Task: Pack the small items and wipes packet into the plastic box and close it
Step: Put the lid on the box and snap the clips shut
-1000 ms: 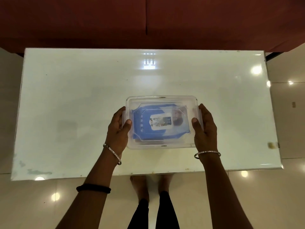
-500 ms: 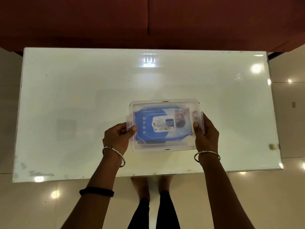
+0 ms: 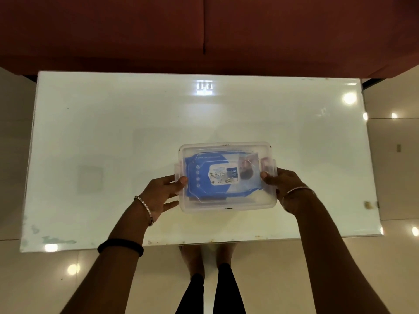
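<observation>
A clear plastic box (image 3: 226, 206) with its clear lid on sits near the front middle of the white table (image 3: 113, 132). Through the lid I see the blue wipes packet (image 3: 204, 189) with a white label lying flat inside. Small items are not distinguishable under it. My left hand (image 3: 162, 196) is at the box's left end, its thumb on the left side latch. At the right end my right hand (image 3: 284, 184) has its thumb against the right latch, which stands flipped out from the box. Both hands touch the box at its ends.
A dark red sofa (image 3: 204, 30) runs along the table's far edge. Glossy tiled floor (image 3: 396, 177) surrounds the table, and my legs stand under the front edge. A small tan mark (image 3: 368, 204) sits at the table's right edge.
The box sits slightly nearer the front edge. My hands have slid back from gripping the box sides to the end latches, and both latches now stick out from the ends.
</observation>
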The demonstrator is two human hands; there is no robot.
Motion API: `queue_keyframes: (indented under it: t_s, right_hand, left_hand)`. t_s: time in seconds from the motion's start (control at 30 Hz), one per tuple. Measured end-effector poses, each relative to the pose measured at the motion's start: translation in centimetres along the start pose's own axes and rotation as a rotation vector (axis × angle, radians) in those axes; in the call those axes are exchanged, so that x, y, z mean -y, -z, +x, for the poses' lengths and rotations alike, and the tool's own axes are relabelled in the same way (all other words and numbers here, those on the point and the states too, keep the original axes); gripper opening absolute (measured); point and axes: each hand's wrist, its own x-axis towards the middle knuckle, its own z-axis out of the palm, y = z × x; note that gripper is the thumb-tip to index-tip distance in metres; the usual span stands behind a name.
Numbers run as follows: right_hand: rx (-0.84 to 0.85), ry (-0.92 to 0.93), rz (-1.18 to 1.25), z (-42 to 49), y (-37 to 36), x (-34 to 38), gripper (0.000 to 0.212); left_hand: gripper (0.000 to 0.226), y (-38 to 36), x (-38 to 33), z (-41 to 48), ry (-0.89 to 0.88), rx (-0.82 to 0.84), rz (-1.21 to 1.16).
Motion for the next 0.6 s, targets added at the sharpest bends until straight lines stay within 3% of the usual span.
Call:
queue_keyframes:
  t_s: [0.23,0.4,0.6]
  right_hand:
    - [0.091,-0.127,0.013,1.1,0.3,1.6,0.044]
    - [0.068,-0.106,-0.088,1.4,0.3,1.6,0.050]
    - [0.005,-0.049,-0.102,1.0,0.3,1.4,0.048]
  left_hand:
    - [0.021,-0.7,-0.2,0.3,-0.090,-0.143,0.009]
    - [0.034,-3.5,0.6,-1.0,-0.349,-0.587,0.533]
    - [0.043,-4.6,0.2,-2.0,-0.315,-0.700,0.637]
